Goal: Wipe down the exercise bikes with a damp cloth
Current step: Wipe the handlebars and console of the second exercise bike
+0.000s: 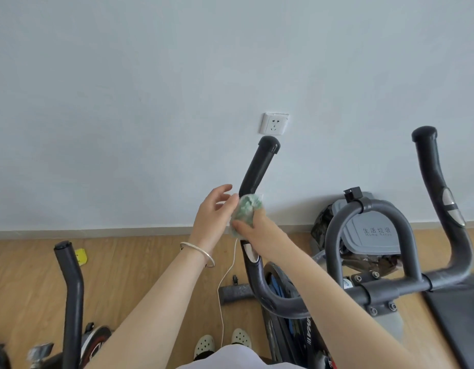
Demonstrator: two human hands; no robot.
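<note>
A green-and-white cloth point(247, 210) is wrapped around the left handlebar point(259, 166) of the black exercise bike point(377, 286) in front of me. My right hand point(253, 225) grips the cloth around the bar. My left hand point(213, 213), with a bracelet on the wrist, sits just left of the cloth, fingers loosely extended and fingertips touching its edge. The bike's right handlebar point(441, 193) rises at the far right. A second bike's handlebar point(70, 283) stands at the lower left.
A wall socket point(274, 123) sits above the handlebar tip. A grey lidded bin point(374, 230) stands against the wall behind the bike. A white cable point(225, 283) hangs down to the wooden floor. My feet in pale clogs point(222, 342) show at the bottom.
</note>
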